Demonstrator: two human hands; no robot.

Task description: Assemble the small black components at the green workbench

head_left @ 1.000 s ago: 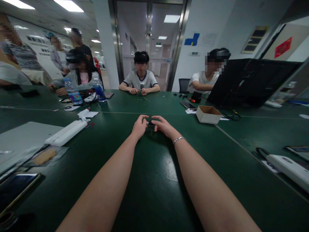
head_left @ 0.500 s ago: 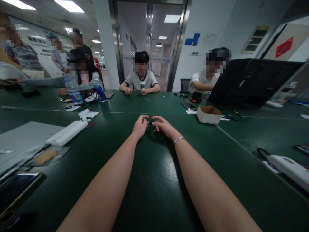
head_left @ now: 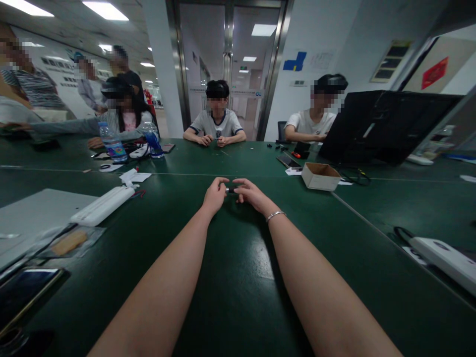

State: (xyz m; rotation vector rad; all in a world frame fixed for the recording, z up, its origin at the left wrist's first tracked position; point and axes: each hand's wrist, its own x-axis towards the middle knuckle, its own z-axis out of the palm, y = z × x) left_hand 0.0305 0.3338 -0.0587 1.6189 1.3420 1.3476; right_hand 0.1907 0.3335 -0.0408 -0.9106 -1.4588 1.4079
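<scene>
Both my hands are stretched out over the green table, gripping the two ends of a small dark cylinder with a silvery end (head_left: 230,190). My left hand (head_left: 216,194) is closed on the silvery end, thumb and fingers pinched. On the dark end, the thumb and fingers of my right hand (head_left: 253,193) are closed; a silver bracelet (head_left: 275,215) circles that wrist. Fingers cover both ends of the cylinder, and its exact kind is too small to make out. It is held roughly level, just above or at the tabletop.
The green table (head_left: 238,277) spreads all around. To the left are a laptop (head_left: 40,208), a white power strip (head_left: 104,206) and a phone (head_left: 28,292). An open small box (head_left: 320,177) and a black monitor (head_left: 386,126) stand right. Several people sit or stand beyond.
My hands stay almost where they were, with the cylinder between them. The person at the right has leaned left, and the hands of the person opposite have come closer together.
</scene>
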